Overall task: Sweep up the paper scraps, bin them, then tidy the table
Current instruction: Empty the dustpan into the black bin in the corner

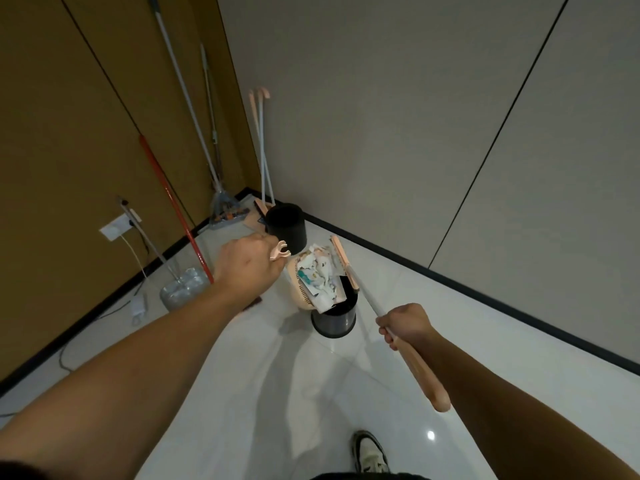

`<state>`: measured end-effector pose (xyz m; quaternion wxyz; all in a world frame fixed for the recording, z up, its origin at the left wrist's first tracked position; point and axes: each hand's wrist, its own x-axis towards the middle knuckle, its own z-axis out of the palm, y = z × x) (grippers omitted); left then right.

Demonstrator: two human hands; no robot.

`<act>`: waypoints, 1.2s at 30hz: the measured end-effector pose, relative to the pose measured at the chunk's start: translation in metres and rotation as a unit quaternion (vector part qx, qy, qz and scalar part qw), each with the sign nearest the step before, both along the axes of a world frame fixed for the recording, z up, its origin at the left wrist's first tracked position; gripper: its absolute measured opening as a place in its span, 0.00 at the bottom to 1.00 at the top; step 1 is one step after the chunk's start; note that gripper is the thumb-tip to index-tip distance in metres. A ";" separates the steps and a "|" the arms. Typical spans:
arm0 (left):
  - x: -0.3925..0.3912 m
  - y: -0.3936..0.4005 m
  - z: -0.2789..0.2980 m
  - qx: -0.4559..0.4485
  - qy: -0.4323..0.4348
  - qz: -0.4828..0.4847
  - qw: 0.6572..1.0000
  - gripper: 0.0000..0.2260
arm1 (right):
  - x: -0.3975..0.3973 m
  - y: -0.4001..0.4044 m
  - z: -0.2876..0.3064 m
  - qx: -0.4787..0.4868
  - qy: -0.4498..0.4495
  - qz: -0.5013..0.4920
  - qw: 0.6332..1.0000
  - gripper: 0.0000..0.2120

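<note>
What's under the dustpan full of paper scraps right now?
A black bin stands under the tilted dustpan; paper scraps hang over its opening. The bin's inside is mostly covered, so its contents cannot be seen.

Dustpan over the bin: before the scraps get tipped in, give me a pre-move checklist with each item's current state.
1. Dustpan gripped: left hand holds its handle. Ok.
2. Broom gripped: right hand holds the broom handle. Ok.
3. Pan above the near black bin: its lip overlaps the bin's opening. Ok.
4. Paper scraps contained: piled in the pan, broom head against them. Ok.
5. All scraps will land inside: part of the pan hangs left of the rim. Cannot tell.
6. Room in the bin: inside is hidden by the pan. Cannot tell.
</note>
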<state>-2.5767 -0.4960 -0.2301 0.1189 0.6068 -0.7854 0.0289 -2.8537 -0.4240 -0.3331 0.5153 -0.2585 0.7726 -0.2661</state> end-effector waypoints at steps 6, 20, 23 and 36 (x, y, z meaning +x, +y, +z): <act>0.003 -0.002 0.002 -0.025 -0.051 -0.040 0.998 0.10 | 0.001 -0.001 -0.006 0.005 -0.010 -0.024 1.000 0.07; 0.008 -0.010 0.001 -0.066 -0.070 -0.067 0.993 0.12 | 0.009 0.010 -0.004 0.038 0.018 0.017 0.999 0.06; 0.005 -0.012 0.002 -0.070 -0.067 -0.078 0.992 0.11 | 0.006 0.016 -0.001 0.044 0.036 0.043 0.997 0.05; 0.008 -0.008 0.002 -0.069 -0.071 -0.091 0.991 0.07 | 0.003 0.043 0.003 0.071 0.077 0.045 0.994 0.05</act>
